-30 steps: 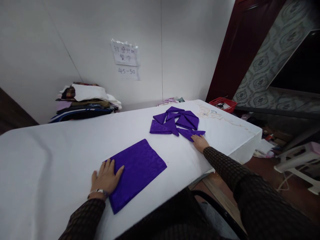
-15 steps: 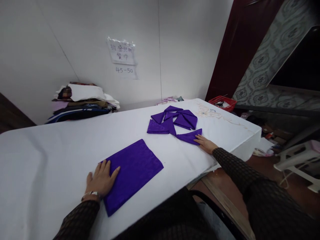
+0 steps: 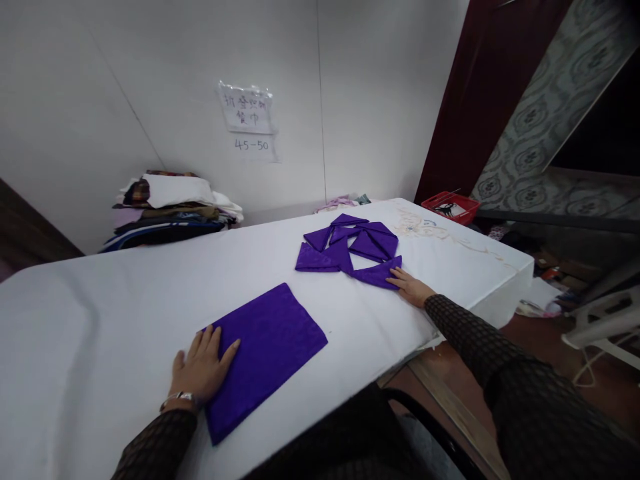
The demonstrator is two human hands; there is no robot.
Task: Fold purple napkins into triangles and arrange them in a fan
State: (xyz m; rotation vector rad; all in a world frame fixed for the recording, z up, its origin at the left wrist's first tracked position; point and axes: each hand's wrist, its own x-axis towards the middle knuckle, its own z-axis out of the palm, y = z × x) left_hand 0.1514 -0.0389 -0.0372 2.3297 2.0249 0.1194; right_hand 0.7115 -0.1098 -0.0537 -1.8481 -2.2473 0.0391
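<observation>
A purple napkin [image 3: 270,353], folded into a rectangle, lies flat on the white tablecloth [image 3: 150,287]. My left hand [image 3: 203,367] rests on its left edge, fingers stretched out and nothing gripped. Farther back and to the right sits a loose group of purple folded napkins [image 3: 340,250] with pointed, triangular shapes. My right hand [image 3: 410,287] is at the nearest of them, a long pointed napkin [image 3: 376,273], its fingertips laid on the right end. Those fingers look extended rather than wrapped round the cloth.
A pile of folded clothes [image 3: 175,207] stands against the wall at back left. Beyond the table's far right corner is a red basket [image 3: 453,208]. A white plastic stool [image 3: 607,320] stands on the floor at right, and a black chair arm [image 3: 425,423] is by the near edge.
The view has shifted slightly. My right hand and the long pointed napkin under it have moved a little left, closer to the group. My left hand stays on the rectangular napkin.
</observation>
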